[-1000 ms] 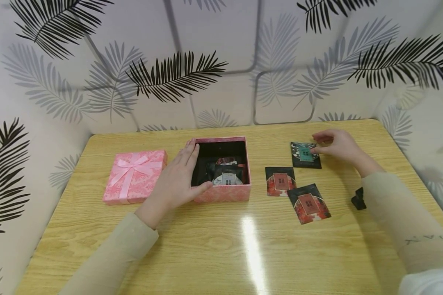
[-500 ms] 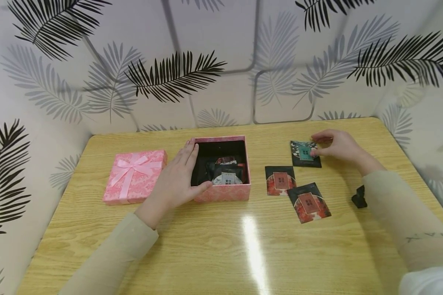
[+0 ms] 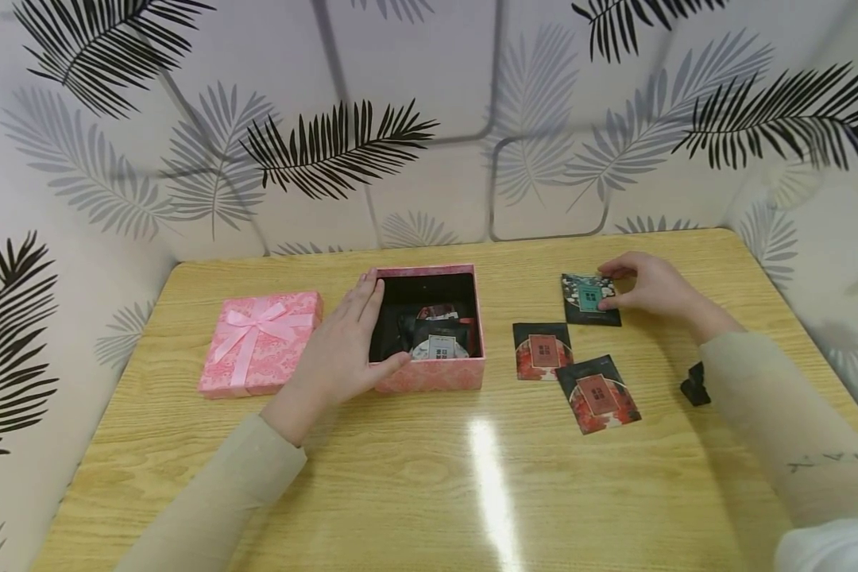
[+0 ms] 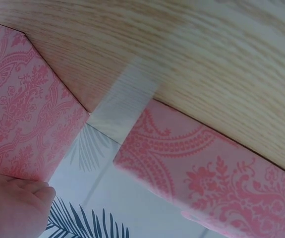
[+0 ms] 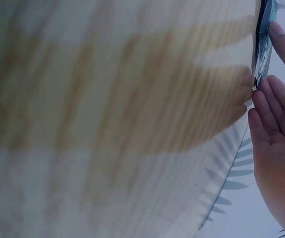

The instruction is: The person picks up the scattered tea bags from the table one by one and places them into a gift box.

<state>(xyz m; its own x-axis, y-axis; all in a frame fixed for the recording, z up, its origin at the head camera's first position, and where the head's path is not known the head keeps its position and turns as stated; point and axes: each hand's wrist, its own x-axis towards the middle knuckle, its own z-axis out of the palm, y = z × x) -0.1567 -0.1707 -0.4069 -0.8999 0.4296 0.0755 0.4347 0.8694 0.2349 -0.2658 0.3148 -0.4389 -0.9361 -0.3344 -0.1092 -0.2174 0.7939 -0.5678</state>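
Left hand [image 3: 336, 326], fingers straight, gripping nothing, rested against box [image 3: 431, 376]; farther off, right hand [image 3: 651, 290], loosely spread, touched green packet [image 3: 583, 299] under its thumb, no firm hold evident; light, level pressure seemed best

Characters [image 3: 597, 395] on the sachets [image 3: 589, 299] are too small to read; lettering [image 3: 829, 459] on the right sleeve [image 3: 765, 413] is unclear.
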